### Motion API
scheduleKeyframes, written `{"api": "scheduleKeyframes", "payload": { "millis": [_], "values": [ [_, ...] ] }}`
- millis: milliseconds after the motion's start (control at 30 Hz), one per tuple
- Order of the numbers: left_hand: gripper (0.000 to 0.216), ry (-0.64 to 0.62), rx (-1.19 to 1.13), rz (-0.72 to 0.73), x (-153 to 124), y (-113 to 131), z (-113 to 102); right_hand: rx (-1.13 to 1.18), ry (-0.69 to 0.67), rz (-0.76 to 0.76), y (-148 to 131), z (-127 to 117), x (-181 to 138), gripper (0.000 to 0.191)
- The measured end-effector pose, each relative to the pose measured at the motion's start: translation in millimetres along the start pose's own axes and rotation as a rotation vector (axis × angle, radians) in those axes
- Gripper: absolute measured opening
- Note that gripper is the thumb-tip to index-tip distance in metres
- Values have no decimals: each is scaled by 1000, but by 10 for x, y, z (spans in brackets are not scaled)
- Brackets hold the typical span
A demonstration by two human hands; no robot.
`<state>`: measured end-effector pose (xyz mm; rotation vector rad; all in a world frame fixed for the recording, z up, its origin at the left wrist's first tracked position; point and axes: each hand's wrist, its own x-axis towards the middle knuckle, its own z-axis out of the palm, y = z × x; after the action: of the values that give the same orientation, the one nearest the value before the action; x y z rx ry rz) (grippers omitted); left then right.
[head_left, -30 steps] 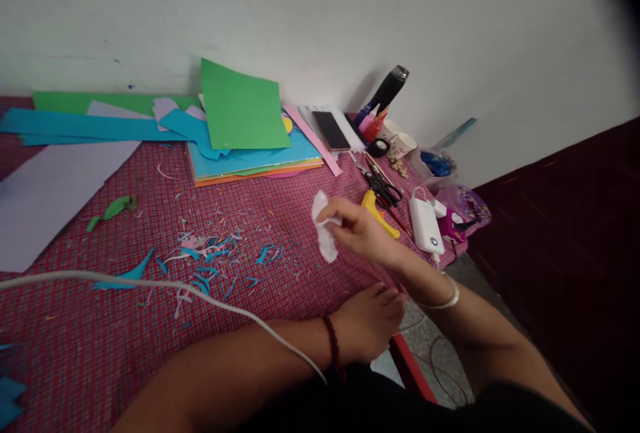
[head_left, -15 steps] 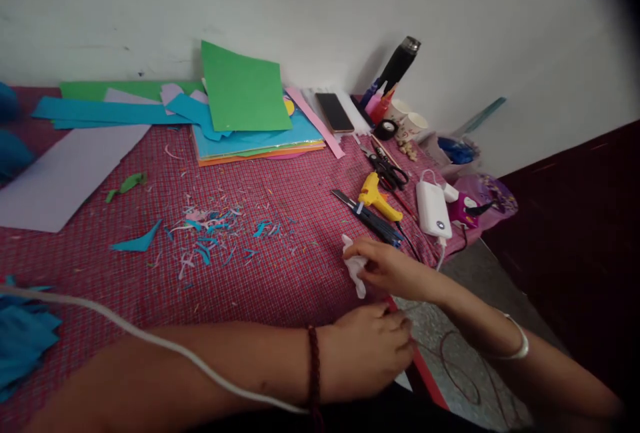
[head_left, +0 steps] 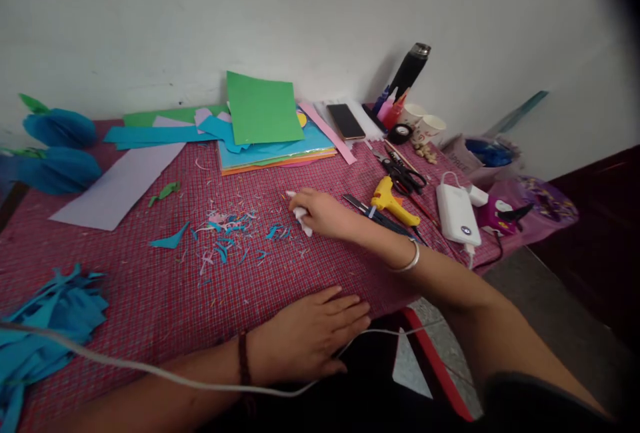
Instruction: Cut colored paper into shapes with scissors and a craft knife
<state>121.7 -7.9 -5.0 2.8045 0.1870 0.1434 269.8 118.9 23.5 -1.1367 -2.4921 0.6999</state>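
Observation:
My right hand (head_left: 320,213) is closed on a crumpled white tissue (head_left: 303,221), pressed to the red checked tablecloth (head_left: 165,306). Just left of it lie small blue and pink paper scraps (head_left: 225,236). My left hand (head_left: 317,326) rests flat at the table's near edge, fingers stretched out and holding nothing; a white cable (head_left: 200,386) passes by its wrist. A blue paper offcut (head_left: 171,239) and a twisted green piece (head_left: 165,192) lie farther left. To the right of the tissue are a utility knife (head_left: 375,215) and a yellow glue gun (head_left: 391,202).
Sheets of coloured paper with a green sheet (head_left: 265,109) on top stand along the wall. A phone (head_left: 346,121), black scissors (head_left: 401,175) and a white power bank (head_left: 458,215) lie right. Blue paper flowers (head_left: 57,169) and fringed blue strips (head_left: 65,313) are at left.
My right hand has moved left and away from me with the tissue, toward the scraps. My left hand has shifted left and its fingers now lie straighter. The view has turned left.

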Motion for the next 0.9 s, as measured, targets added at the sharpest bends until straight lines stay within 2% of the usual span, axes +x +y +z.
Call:
{"api": "scheduleKeyframes", "payload": {
  "millis": [67,133,200,300,367,433,533,633,700,767,833,900],
  "values": [
    [62,12,-10,5,8,-6,11,29,56,-41,-15,-149,-12,28],
    [62,33,-23,12,9,-16,24,49,49,-80,-99,-279,-236,29],
    [63,53,-42,16,3,-25,35,82,-68,-91,-219,-316,-541,26],
    [64,81,-78,18,-15,-28,43,131,-279,-170,-336,-137,-841,22],
    [65,96,-92,7,-27,-28,47,94,-374,-254,-317,77,-810,12],
    [64,113,-91,4,-37,-31,56,40,-365,-306,-232,258,-595,9],
    [63,124,-80,29,-43,-45,83,-36,-223,-333,-70,316,-119,20],
    [62,125,-75,35,-37,-57,103,-37,-66,-301,1,149,140,28],
    [62,130,-71,29,-32,-55,97,19,-57,-289,-45,31,56,31],
    [63,128,-64,30,-29,-45,76,77,-131,-284,-140,-4,-173,30],
    [64,120,-55,36,-30,-32,53,98,-243,-290,-216,64,-389,28],
    [64,111,-43,41,-33,-23,44,61,-300,-308,-215,193,-442,25]
  ]
}}
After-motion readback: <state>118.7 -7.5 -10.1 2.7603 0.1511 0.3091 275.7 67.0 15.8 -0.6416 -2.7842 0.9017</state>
